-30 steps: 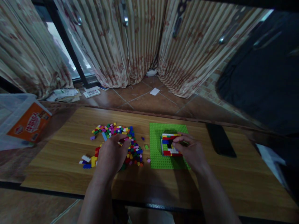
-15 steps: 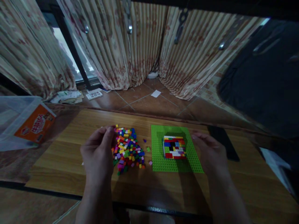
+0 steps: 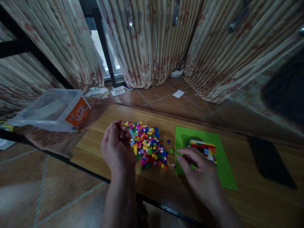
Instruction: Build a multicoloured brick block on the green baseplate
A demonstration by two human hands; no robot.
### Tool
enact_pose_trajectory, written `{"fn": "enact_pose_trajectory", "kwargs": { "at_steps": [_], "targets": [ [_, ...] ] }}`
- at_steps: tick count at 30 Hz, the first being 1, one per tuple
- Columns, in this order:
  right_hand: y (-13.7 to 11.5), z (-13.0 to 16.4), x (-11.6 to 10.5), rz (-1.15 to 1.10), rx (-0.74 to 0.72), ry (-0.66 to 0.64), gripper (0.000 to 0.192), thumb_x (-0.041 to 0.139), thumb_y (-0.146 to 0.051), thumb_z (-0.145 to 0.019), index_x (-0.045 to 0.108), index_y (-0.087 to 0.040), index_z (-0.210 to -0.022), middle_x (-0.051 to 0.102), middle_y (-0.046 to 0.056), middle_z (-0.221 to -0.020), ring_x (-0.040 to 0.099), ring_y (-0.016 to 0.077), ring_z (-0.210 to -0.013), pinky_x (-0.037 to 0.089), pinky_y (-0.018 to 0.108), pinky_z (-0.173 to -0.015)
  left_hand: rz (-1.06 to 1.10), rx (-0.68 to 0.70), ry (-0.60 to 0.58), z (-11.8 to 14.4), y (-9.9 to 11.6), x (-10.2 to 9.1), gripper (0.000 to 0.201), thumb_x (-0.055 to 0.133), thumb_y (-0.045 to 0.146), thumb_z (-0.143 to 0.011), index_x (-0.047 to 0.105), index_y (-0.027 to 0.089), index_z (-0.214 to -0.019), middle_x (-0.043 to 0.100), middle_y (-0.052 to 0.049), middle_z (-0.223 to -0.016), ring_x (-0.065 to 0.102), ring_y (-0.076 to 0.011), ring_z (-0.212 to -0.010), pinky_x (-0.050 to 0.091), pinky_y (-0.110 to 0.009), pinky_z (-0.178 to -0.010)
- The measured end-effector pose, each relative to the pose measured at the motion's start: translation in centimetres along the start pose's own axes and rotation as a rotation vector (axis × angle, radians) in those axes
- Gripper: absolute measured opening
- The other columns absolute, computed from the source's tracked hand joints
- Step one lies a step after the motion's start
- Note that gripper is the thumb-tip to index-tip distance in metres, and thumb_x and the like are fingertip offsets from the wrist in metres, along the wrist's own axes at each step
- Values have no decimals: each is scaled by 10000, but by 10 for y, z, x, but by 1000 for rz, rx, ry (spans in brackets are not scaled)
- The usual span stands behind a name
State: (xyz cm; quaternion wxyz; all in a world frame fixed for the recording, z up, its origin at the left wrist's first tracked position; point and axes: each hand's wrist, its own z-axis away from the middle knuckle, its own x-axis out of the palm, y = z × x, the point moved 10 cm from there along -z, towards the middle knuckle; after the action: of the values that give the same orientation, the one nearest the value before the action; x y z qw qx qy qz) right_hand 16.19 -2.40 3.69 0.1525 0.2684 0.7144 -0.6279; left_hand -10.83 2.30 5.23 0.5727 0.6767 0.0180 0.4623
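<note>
My left hand (image 3: 118, 147) is raised at the left edge of a pile of small colourful toy bricks (image 3: 148, 144). Its fingers are curled in, and whatever they hold, if anything, is hidden. Over the left part of a green studded baseplate (image 3: 226, 167) hovers my right hand (image 3: 200, 171), thumb and forefinger apart with nothing visible between them. On the baseplate stands a hollow, many-coloured brick structure (image 3: 204, 146), partly covered by the right hand. A few loose bricks, among them a light green one (image 3: 171, 150), lie between pile and baseplate.
All this rests on a low wooden table (image 3: 92, 142). Left of it stands a clear plastic tub (image 3: 52, 122) with an orange label. A dark flat slab (image 3: 270, 161) lies at the right. Striped curtains (image 3: 152, 44) hang beyond the table, with papers (image 3: 97, 91) on the floor.
The view has swung left, bringing more of the tub into sight. My right hand has moved from the baseplate's right side to its left part. My left hand has turned, fingers curling inward.
</note>
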Motion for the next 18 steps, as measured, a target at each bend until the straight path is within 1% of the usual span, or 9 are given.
{"fn": "enact_pose_trajectory", "kwargs": {
  "at_steps": [2, 5, 8, 10, 14, 18],
  "targets": [
    [-3, 2, 17, 106, -64, -50, 203, 525, -316, -883, 675, -237, -994, 691, 65, -987, 669, 210, -835, 541, 350, -747, -3, -4, 10, -1, 1, -2, 186, 714, 303, -727, 637, 138, -764, 519, 38, -621, 451, -39, -519, 349, -151, -496],
    [0, 2, 29, 274, -119, -35, 242, 474, -250, -870, 654, -208, -1026, 674, 104, -1028, 654, 248, -909, 537, 407, -804, 14, -12, 27, -3, 2, -4, 175, 713, 292, -715, 637, 138, -750, 529, 35, -622, 450, -37, -522, 347, -153, -499],
    [5, 2, 36, 421, -121, -32, 292, 450, -224, -857, 630, -169, -1079, 646, 149, -1067, 637, 281, -944, 534, 445, -819, 19, -25, 30, -4, 2, -5, 165, 708, 285, -716, 641, 137, -745, 531, 33, -619, 445, -36, -521, 343, -154, -494],
    [8, 1, 40, 479, -105, -39, 321, 445, -222, -854, 613, -143, -1116, 630, 170, -1090, 625, 297, -974, 532, 459, -834, 15, -31, 26, -4, 2, -5, 158, 700, 281, -725, 644, 134, -748, 527, 34, -616, 437, -35, -516, 345, -157, -493],
    [8, -1, 43, 496, -100, -40, 332, 438, -221, -857, 610, -115, -1121, 617, 183, -1103, 610, 308, -1012, 523, 476, -874, 12, -20, 40, -6, 6, -8, 141, 689, 262, -730, 638, 131, -743, 531, 29, -623, 443, -37, -525, 334, -154, -484],
    [7, -2, 49, 402, -85, -55, 340, 439, -237, -861, 609, -149, -1143, 625, 160, -1118, 622, 299, -1005, 529, 476, -864, -30, 24, 52, -9, 15, -12, 157, 683, 291, -739, 618, 148, -745, 519, 34, -628, 447, -40, -526, 332, -157, -483]
  ]
}}
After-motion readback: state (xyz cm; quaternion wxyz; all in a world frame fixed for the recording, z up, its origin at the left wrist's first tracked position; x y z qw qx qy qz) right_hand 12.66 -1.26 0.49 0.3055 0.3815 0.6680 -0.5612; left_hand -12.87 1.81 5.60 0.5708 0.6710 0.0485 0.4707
